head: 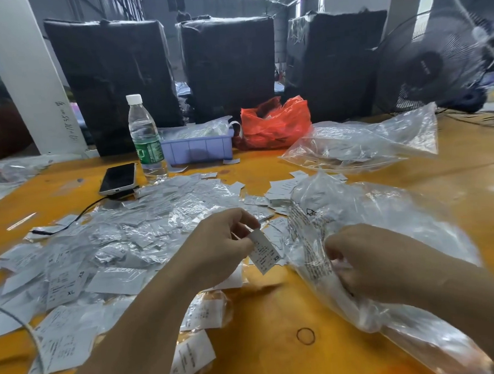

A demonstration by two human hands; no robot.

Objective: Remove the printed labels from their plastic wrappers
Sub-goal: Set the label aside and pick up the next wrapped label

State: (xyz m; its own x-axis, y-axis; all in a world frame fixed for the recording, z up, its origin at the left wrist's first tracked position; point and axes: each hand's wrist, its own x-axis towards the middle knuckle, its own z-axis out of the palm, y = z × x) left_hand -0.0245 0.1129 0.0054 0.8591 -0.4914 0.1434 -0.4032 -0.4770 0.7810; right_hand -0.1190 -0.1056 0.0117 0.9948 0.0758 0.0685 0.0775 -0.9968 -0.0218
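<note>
Orange table (pixel 268 359), left hand (pixel 220 246) pinching upright label (pixel 265 252), right hand (pixel 369 263) gripping clear bag (pixel 386 207).

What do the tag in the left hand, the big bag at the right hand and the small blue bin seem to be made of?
Tag: probably matte white paper or woven label; it carries dark print, "XS", and stays flat.
Bag: thin clear plastic film, glossy; it crinkles and shows highlights.
Bin: rigid plastic, pale blue, smooth, with moulded ribs on its wall.
</note>
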